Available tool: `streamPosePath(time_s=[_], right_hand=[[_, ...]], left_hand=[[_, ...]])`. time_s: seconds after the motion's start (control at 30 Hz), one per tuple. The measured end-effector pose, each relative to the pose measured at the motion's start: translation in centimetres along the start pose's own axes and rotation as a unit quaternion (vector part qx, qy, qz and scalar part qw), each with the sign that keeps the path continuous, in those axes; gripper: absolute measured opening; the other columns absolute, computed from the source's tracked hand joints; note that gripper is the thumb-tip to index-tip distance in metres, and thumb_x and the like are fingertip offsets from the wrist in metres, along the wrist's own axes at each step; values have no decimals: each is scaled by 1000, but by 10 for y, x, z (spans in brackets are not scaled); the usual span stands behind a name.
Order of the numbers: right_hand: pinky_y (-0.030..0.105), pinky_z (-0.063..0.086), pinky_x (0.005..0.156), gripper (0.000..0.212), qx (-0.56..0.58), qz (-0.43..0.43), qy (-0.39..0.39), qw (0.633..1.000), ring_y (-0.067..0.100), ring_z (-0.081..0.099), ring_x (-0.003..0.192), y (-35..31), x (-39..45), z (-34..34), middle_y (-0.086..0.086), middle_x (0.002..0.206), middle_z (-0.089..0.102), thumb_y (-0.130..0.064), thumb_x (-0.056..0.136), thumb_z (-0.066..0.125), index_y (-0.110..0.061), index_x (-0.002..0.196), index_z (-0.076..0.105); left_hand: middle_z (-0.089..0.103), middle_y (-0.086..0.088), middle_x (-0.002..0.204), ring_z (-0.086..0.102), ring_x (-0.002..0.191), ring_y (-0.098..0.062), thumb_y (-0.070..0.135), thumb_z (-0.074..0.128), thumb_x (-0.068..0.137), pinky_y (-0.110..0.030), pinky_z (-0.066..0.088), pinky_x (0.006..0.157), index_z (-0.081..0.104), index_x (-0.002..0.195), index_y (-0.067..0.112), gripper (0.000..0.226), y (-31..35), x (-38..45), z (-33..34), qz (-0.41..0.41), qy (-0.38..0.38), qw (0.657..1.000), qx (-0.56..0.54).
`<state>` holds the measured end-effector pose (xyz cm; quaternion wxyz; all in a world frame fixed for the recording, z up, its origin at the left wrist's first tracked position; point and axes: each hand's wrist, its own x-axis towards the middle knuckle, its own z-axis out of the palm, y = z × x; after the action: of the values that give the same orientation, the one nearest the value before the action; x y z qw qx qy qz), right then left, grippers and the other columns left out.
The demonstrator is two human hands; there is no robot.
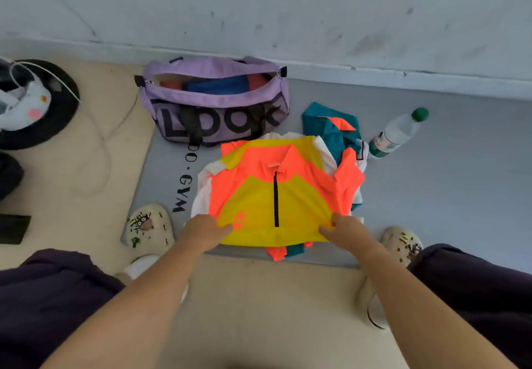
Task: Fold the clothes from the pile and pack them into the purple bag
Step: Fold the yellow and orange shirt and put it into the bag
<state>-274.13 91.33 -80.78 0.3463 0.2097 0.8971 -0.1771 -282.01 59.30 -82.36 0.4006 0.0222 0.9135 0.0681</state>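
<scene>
A yellow and orange zip-neck top [259,196] lies spread on top of the clothes pile on a grey mat [431,181]. My left hand [205,229] pinches its near left edge, and my right hand [344,229] pinches its near right edge. Under and beside it lie white, orange and teal garments [331,127]. Behind the pile, against the wall, the purple bag [214,101] stands with its zip open. Blue and red folded clothes show inside it.
A clear plastic bottle with a green cap [398,134] lies on the mat to the right. My two patterned slippers [148,226] flank the pile. At the far left a black round base [43,103] holds a white plush toy, with a thin cable on the beige floor.
</scene>
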Motion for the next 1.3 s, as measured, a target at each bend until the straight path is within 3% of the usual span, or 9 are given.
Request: streamPosePath(time_s=[0.07, 0.13, 0.2, 0.37, 0.53, 0.73, 0.97, 1.13, 1.3], right_hand=[[29, 42, 87, 52, -55, 25, -129, 990, 30, 55, 122, 5, 4, 14, 15, 128, 59, -54, 92, 53, -11, 121, 59], [25, 50, 70, 66, -114, 49, -228, 966, 26, 65, 103, 3, 8, 8, 9, 115, 63, -61, 90, 52, -11, 135, 52], [20, 46, 45, 51, -117, 34, -226, 967, 20, 65, 67, -5, 20, 0, 3, 91, 65, -53, 91, 55, -17, 128, 54], [37, 45, 68, 25, -33, -55, 115, 991, 32, 62, 95, -37, 59, -7, 13, 100, 64, -30, 96, 47, -8, 99, 58], [45, 44, 84, 34, 59, -47, 188, 979, 35, 51, 108, -49, 88, -5, 13, 112, 55, -32, 90, 59, -6, 111, 52], [39, 41, 80, 32, 134, 27, 124, 983, 24, 53, 89, -36, 114, -10, -4, 83, 51, -43, 86, 67, -15, 95, 54], [41, 46, 77, 23, 157, -21, 169, 973, 28, 55, 90, -32, 120, -7, 9, 93, 58, -29, 86, 70, -9, 90, 60], [44, 46, 86, 29, 160, 7, 171, 972, 23, 54, 93, -37, 118, -3, 3, 98, 59, -42, 85, 69, -18, 95, 56], [38, 45, 77, 26, 132, -16, 123, 983, 22, 55, 84, -32, 116, -4, -3, 82, 56, -39, 86, 70, -16, 83, 59]], left_hand=[[63, -13, 113, 62, 105, -30, 80, 44, 82, -32, 45, 75, 62, 116, 10, 79, 4, 3, 11, -79, -166, 983, -28], [56, -13, 135, 64, 101, -25, 75, 50, 84, -25, 49, 71, 36, 148, 7, 94, 8, 7, 3, -117, -274, 954, 6], [65, -6, 106, 65, 81, -19, 59, 52, 91, -22, 46, 56, 52, 136, 10, 67, 13, 20, -6, -88, -204, 972, 74], [61, -9, 104, 58, 93, -28, 36, 51, 96, -37, 45, 70, 57, 97, 11, 26, 38, 59, -17, 96, 167, 981, -14], [57, -7, 129, 52, 120, -31, 47, 61, 90, -44, 41, 95, 47, 135, 17, 56, 51, 100, -21, 127, 131, 983, -30], [66, -1, 91, 60, 97, -26, 83, 42, 79, -43, 36, 95, 58, 96, 21, 67, 32, 124, -21, -7, 90, 996, 3], [66, -1, 84, 62, 88, -25, 39, 62, 92, -40, 37, 87, 67, 89, 18, 22, 18, 124, -27, 59, 292, 942, -154], [59, 8, 90, 52, 87, -16, 66, 58, 85, -40, 36, 96, 58, 102, 22, 47, 38, 124, -12, 56, 95, 984, -139], [44, 9, 66, 53, 80, -26, 46, 66, 88, -39, 40, 77, 46, 68, 26, 35, 39, 127, -11, 69, 91, 967, -229]])
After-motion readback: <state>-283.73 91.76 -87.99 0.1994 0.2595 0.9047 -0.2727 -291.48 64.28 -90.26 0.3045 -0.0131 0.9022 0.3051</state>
